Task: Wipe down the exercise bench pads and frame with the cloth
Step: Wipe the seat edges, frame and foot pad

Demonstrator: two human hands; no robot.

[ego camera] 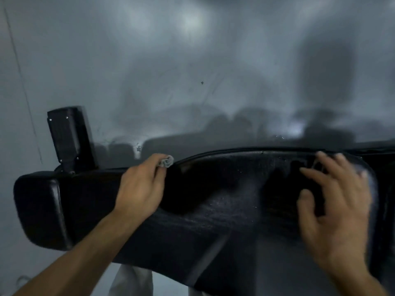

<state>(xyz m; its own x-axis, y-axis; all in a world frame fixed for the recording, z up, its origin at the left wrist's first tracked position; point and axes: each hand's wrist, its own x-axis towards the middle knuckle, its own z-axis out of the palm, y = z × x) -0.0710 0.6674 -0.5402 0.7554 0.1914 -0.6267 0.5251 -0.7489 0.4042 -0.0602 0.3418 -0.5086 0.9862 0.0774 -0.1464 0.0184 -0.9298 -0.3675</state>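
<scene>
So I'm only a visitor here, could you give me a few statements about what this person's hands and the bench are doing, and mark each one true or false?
1. The left hand pinches a small grey cloth at the far edge of the bench pad. True.
2. The right hand grips a spray bottle. False: its fingers are spread over the pad's right end, and it holds nothing that can be seen.
3. The bench pad is black. True.
4. The cloth lies spread flat across the middle of the pad. False: it is bunched up between the left fingers.
5. A black upright part stands behind the pad's left end. True.
</scene>
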